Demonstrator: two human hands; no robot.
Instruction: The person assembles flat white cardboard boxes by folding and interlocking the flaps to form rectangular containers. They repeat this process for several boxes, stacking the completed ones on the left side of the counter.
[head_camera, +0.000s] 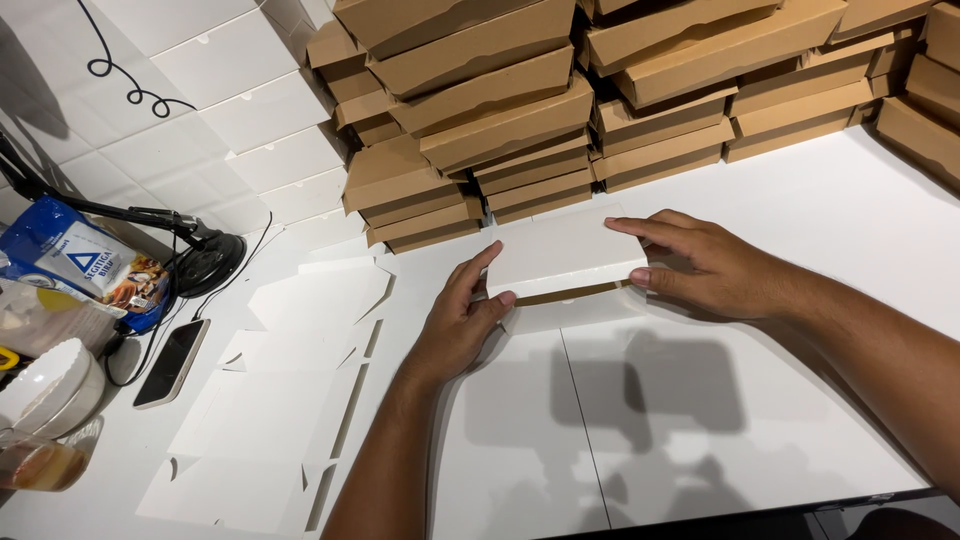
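A white cardboard box (565, 250), partly folded with a brown inner edge showing along its front, sits on the white table (700, 440) in the middle of the head view. My left hand (460, 320) grips its left end, thumb on top and fingers underneath. On the box's right end rests my right hand (715, 265), fingers pressing the top and side. Both hands touch the box at once.
Stacks of folded brown boxes (520, 120) fill the back. Flat white box blanks (290, 380) lie at the left. A black phone (172, 362), a blue snack bag (80, 260), white bowls (45, 385) and a black lamp base (208, 262) sit at the far left.
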